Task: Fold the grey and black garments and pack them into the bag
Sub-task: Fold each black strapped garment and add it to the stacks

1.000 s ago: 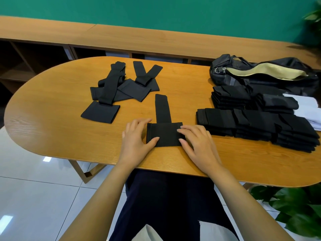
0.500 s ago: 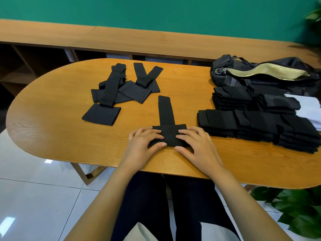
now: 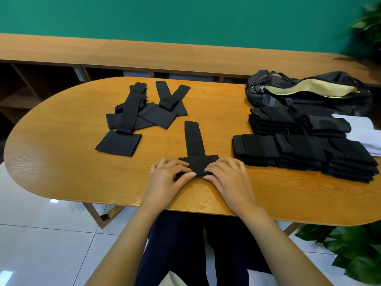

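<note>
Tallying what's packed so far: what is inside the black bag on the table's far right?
Through the open zip of the bag only pale yellow lining shows, with no garment on it. The rest of the inside is covered by the bag's dark sides.

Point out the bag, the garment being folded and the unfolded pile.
bag [image 3: 309,89]: head view, tan lining at its open top.
garment being folded [image 3: 193,139]: head view, its long strap.
unfolded pile [image 3: 118,143]: head view, nearest flat panel.

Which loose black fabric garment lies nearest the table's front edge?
The T-shaped black fabric garment, alone at centre front; the other loose black garments overlap in a heap farther back, left.
</note>
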`<action>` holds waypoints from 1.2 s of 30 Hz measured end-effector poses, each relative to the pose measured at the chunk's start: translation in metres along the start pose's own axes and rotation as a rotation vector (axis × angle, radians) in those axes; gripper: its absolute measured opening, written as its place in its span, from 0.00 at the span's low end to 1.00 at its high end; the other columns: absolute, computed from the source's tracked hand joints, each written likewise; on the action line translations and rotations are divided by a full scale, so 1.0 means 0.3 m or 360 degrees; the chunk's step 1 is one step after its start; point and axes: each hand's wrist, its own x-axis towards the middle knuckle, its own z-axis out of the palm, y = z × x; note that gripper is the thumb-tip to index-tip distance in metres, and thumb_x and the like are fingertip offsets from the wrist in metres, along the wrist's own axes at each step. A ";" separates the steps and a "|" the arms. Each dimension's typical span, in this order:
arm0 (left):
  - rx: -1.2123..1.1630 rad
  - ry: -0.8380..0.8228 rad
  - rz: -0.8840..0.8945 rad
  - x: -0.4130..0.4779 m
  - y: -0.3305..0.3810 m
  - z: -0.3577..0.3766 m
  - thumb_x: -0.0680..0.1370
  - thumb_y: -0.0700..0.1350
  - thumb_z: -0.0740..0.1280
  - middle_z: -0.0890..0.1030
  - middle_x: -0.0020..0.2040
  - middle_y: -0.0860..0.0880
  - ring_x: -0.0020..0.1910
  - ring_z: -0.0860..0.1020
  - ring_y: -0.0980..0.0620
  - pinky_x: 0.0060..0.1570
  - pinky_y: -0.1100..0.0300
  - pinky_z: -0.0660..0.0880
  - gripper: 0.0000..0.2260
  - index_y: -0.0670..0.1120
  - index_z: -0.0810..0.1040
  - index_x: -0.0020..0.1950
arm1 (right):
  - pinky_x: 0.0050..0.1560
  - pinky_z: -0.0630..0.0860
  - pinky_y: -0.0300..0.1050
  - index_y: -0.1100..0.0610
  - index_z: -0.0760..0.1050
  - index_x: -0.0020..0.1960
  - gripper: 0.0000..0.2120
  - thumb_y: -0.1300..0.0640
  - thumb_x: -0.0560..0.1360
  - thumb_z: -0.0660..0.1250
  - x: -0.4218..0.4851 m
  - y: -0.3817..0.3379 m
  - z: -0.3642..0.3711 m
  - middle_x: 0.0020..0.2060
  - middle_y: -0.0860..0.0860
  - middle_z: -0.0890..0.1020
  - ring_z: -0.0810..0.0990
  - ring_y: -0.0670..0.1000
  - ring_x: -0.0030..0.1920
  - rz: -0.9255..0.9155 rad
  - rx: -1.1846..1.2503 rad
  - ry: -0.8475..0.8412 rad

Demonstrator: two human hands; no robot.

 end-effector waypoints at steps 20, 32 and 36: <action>-0.0370 -0.0035 -0.0081 0.006 -0.001 -0.008 0.69 0.65 0.69 0.81 0.50 0.65 0.59 0.74 0.62 0.63 0.42 0.69 0.14 0.61 0.82 0.50 | 0.65 0.63 0.48 0.45 0.82 0.54 0.12 0.44 0.74 0.66 -0.005 0.018 -0.006 0.52 0.35 0.78 0.66 0.38 0.60 0.0081 0.0483 0.0018; -0.0511 -0.0042 -0.0284 0.003 0.021 -0.023 0.66 0.66 0.67 0.80 0.48 0.62 0.57 0.75 0.57 0.61 0.44 0.71 0.11 0.65 0.78 0.44 | 0.63 0.62 0.46 0.44 0.83 0.52 0.14 0.39 0.72 0.66 -0.010 0.020 0.002 0.52 0.39 0.74 0.65 0.44 0.61 0.0323 0.0610 0.0006; -0.0506 -0.0054 -0.0356 0.000 0.018 -0.019 0.68 0.60 0.71 0.78 0.49 0.60 0.56 0.75 0.53 0.59 0.45 0.73 0.07 0.66 0.78 0.45 | 0.61 0.63 0.46 0.45 0.83 0.52 0.19 0.36 0.71 0.63 -0.010 0.015 -0.006 0.49 0.39 0.72 0.64 0.41 0.59 0.0413 0.0656 0.0016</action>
